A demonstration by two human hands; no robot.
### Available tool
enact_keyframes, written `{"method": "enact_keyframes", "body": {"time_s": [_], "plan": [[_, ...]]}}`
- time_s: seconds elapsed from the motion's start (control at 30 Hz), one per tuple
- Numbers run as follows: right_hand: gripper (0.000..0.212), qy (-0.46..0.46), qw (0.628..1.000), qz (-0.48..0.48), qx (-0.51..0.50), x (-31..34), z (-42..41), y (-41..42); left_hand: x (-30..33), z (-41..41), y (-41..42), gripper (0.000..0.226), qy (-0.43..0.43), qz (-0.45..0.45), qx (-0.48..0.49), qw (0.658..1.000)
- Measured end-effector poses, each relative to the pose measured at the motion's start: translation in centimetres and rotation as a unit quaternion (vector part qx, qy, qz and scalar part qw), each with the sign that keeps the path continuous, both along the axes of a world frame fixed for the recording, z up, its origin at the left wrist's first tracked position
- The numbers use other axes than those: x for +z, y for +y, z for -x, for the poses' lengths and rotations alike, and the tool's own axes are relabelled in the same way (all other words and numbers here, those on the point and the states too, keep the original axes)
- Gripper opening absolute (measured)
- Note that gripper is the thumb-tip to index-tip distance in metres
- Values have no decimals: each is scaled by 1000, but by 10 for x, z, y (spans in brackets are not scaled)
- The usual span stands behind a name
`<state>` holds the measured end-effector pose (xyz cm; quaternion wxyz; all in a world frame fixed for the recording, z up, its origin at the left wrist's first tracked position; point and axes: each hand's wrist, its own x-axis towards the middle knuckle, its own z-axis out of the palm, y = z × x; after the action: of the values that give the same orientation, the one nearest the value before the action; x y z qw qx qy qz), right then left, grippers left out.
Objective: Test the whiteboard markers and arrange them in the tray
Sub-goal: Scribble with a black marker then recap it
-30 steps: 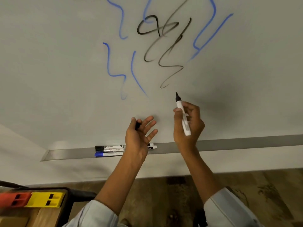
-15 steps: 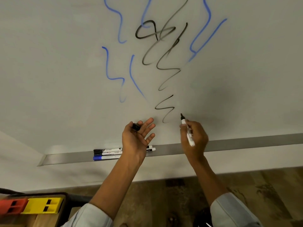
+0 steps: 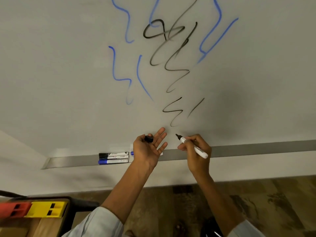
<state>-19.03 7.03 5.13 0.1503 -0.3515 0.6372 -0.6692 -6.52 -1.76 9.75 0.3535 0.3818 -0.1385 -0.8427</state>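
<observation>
My right hand (image 3: 196,151) grips an uncapped white marker (image 3: 200,150) with a black tip, which points left toward my left hand, just off the whiteboard (image 3: 68,65). My left hand (image 3: 148,149) is held palm up with straight fingers and pinches the black cap (image 3: 149,139) between thumb and forefinger. Black and blue scribbles cover the board above. In the grey tray (image 3: 256,147) below lie three capped markers (image 3: 113,157), two black and one blue. Another blue-capped one (image 3: 132,153) is half hidden behind my left hand.
A wooden cart edge with a red block (image 3: 12,210) and a yellow block (image 3: 46,209) sits at the lower left. The floor below is dark wood pattern. The tray's right stretch holds nothing visible.
My right hand drew new black strokes low on the board, then dropped and turned the marker tip left toward the cap. My left hand stayed in place holding the cap.
</observation>
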Motion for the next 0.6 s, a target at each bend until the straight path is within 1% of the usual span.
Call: {"method": "enact_keyframes", "body": {"time_s": [0.07, 0.13, 0.17, 0.23, 0.3, 0.33, 0.4, 0.47, 0.6], "plan": [[12, -78, 994, 33, 67, 11, -20, 2, -7, -3, 2, 36, 23, -26, 3, 999], [9, -141, 985, 32, 94, 10, -34, 2, -12, -5, 5, 36, 52, -50, 8, 997], [9, -157, 982, 29, 100, 9, -40, 2, -13, -6, 7, 36, 66, -60, 11, 996], [12, -160, 981, 24, 107, 2, -49, 2, -14, -11, 11, 36, 90, -74, 17, 993], [21, -157, 982, 15, 109, -4, -56, 2, -14, -16, 15, 37, 115, -80, 24, 990], [21, -155, 982, 6, 104, -6, -59, 3, -13, -19, 17, 37, 125, -81, 26, 988], [14, -149, 984, -13, 101, -9, -64, 4, -15, -23, 20, 36, 140, -84, 31, 986], [12, -153, 983, -23, 104, -9, -68, 5, -18, -27, 23, 35, 147, -88, 33, 985], [3, -141, 982, -41, 122, -11, -76, 9, -27, -34, 27, 34, 146, -99, 42, 984]]}}
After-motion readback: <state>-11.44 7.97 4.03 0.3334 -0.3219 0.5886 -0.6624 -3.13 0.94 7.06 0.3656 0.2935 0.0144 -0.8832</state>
